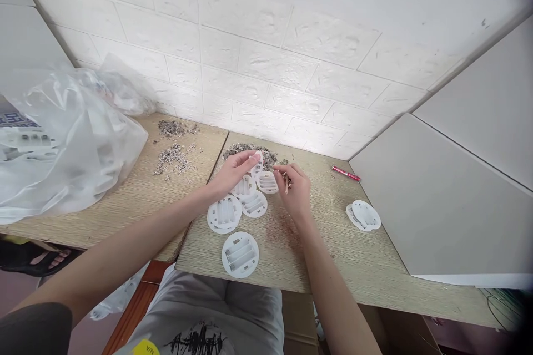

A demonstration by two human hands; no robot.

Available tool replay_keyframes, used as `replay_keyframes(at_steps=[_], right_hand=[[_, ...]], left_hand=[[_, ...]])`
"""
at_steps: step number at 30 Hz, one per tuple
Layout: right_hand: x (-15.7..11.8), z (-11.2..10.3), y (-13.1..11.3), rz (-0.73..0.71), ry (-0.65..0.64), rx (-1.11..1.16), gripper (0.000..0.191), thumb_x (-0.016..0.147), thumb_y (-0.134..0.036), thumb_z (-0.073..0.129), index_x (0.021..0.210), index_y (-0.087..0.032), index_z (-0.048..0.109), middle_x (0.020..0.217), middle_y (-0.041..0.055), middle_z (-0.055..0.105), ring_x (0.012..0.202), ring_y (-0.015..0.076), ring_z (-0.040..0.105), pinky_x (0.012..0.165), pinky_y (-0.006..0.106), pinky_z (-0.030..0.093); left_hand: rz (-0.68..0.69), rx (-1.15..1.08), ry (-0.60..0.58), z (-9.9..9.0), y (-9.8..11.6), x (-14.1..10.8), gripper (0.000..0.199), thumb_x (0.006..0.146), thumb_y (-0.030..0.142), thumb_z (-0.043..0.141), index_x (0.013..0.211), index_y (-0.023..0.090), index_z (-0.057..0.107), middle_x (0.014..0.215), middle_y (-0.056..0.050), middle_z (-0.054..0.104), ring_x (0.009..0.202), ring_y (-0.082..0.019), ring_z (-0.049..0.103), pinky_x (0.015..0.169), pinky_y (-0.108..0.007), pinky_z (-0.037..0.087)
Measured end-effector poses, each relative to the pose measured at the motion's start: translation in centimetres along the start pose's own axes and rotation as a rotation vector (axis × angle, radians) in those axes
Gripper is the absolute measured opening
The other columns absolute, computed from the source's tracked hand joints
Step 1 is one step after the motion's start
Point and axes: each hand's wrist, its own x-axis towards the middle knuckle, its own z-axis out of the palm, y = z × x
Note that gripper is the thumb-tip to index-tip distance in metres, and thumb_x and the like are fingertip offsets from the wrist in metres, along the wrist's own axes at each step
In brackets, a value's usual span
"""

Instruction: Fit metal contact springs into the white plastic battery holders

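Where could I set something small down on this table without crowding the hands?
The tabletop looks mostly bare between the right forearm and the stacked white discs, and from those discs to the front edge. It's crowded around the left hand: round white cases and a heap of metallic bits. Further left sit small parts and a plastic bag.

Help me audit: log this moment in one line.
left hand: holds white piece; right hand: holds thin stick; table: discs, grey bits

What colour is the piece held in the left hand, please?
The held piece is white, showing best in the head view.
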Motion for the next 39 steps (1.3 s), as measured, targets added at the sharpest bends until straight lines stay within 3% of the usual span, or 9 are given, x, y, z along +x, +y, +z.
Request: replay_keyframes(at_steps=[10, 19, 31, 39], right_hand=[[-0.4, 0.5, -0.7, -0.069, 0.032, 0.009, 0.018, 0.091, -0.021, 0.05, 0.093, -0.017, 0.067, 0.079, 0.0035, 0.06, 0.063, 0.0126, 0.051, 0.058, 0.027, 0.04], [-0.7, 0.7, -1.1, -0.039, 0.019, -0.037, 0.018, 0.09, -0.023, 0.048, 0.083, -0.017, 0.064, 0.073, 0.0029, 0.059, 0.062, 0.0131, 0.05, 0.058, 0.027, 0.039], [-0.7, 0.4, -1.5, -0.009, 0.131, 0.06, 0.013, 0.087, -0.023, 0.052, 0.08, -0.018, 0.062, 0.071, 0.0023, 0.062, 0.058, 0.0125, 0.049, 0.055, 0.027, 0.039], [-0.8, 0.7, -1.0, -0.013, 0.097, 0.016, 0.013, 0.087, -0.022, 0.051, 0.08, -0.018, 0.062, 0.07, 0.0019, 0.061, 0.06, 0.0127, 0.051, 0.057, 0.027, 0.04]], left_hand=[[-0.02, -0.035, -0.07, 0.3, 0.0, -0.3, 0.058, 0.076, 0.058, 0.064, 0.117, 0.016, 0.061, 0.12, -0.012, 0.061, 0.099, -0.02, 0.06, 0.084, -0.034, 0.05], [-0.059, -0.075, -0.04, 1.1, 0.6, -0.8, 0.057, 0.068, 0.054, 0.073, 0.106, 0.015, 0.061, 0.104, -0.008, 0.065, 0.087, -0.016, 0.061, 0.077, -0.03, 0.05], [-0.056, -0.183, -0.091, 1.0, 0.2, -0.8, 0.052, 0.074, 0.056, 0.068, 0.107, 0.017, 0.058, 0.105, -0.007, 0.062, 0.092, -0.015, 0.06, 0.085, -0.031, 0.049], [-0.057, -0.17, -0.063, 1.0, 0.3, -0.8, 0.056, 0.072, 0.055, 0.07, 0.111, 0.016, 0.057, 0.106, -0.008, 0.062, 0.09, -0.015, 0.06, 0.082, -0.031, 0.05]])
